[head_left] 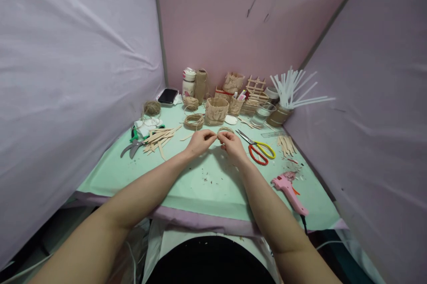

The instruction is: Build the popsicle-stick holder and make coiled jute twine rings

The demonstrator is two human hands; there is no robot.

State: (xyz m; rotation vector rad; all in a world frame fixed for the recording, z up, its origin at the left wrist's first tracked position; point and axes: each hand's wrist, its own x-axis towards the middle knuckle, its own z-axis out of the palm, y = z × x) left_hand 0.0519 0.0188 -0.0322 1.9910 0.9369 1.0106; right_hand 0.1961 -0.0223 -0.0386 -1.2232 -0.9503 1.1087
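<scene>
Over the middle of the table my left hand (201,141) and my right hand (232,145) meet, thumbs and fingers pinched close together. Between and just behind the fingertips shows a small loop of twine (225,129), which both hands appear to grip; the pinched part is hidden. Right of my right hand lies a pair of scissors (256,145) with one red and one yellow handle, blades apart. A coil of twine (194,122) rests behind my left hand. Beyond the hands stands a wooden-look cup with a wavy rim (216,111).
Left are wooden sticks (159,141) and pruning shears (133,147). A pink glue gun (291,193) lies front right. Behind stand a water cup (262,115), white glue sticks (290,86) in a jar, a bottle (188,83) and a phone (167,96). Fabric walls enclose the table.
</scene>
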